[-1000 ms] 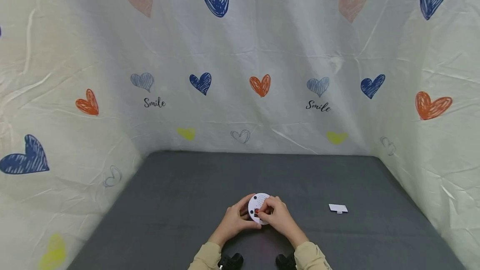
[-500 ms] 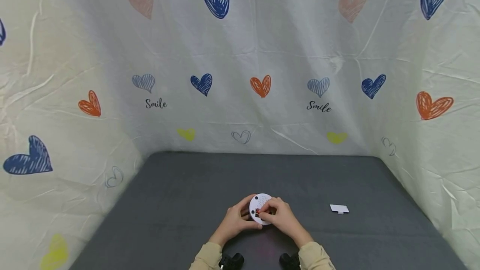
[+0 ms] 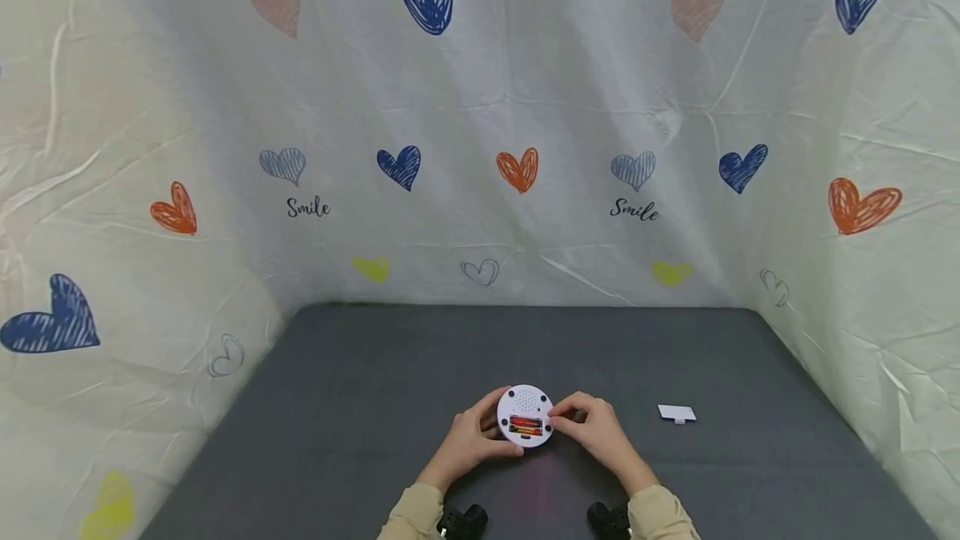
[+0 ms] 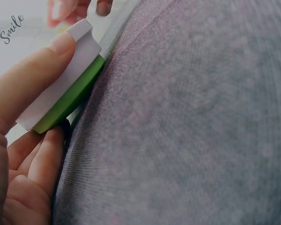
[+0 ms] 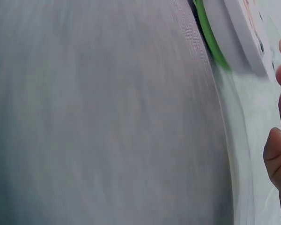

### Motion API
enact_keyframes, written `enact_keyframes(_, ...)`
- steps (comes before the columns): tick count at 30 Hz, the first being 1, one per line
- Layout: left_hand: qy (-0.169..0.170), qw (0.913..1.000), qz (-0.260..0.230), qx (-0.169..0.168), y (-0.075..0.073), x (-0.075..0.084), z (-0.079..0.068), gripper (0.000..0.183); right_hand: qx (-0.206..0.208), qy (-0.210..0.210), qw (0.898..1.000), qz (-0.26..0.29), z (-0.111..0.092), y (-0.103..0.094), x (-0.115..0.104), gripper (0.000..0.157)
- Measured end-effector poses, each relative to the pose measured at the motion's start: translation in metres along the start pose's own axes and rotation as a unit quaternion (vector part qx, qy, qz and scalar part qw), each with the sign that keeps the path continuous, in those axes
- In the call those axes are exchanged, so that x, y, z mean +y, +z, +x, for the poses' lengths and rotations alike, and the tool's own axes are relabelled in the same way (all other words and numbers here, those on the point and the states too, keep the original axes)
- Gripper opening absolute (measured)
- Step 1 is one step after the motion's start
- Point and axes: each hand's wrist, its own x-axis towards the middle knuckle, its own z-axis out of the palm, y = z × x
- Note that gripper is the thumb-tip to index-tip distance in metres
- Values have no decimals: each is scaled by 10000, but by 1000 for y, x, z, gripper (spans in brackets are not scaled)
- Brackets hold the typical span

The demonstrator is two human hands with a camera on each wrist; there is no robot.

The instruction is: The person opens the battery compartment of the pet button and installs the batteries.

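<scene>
Dark grey tabletop (image 3: 375,373); wrinkled white cloth (image 3: 570,40) behind, printed hearts (image 3: 400,167), "Smile" lettering (image 3: 308,207).

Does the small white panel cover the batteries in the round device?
No, the white panel lies apart on the gray table, and the batteries show uncovered in the round device.

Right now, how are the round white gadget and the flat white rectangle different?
The round white-and-green plastic-looking gadget is bigger and thick; the flat white plastic-looking rectangle is smaller and thin.
The gadget is in the left hand; the rectangle lies on the dark grey cloth.
The gadget shows reddish batteries; the rectangle shows a small tab.
Both have white faces.
</scene>
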Motion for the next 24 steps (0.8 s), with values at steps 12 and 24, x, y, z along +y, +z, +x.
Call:
enact_keyframes(12,-37,10000,-11,-24,0,3,0,87,250,707,9969,-219,-13,-56,41,13)
enact_keyframes(24,-34,10000,63,5,-1,-13,5,87,77,1611,9849,-633,-27,-99,53,38)
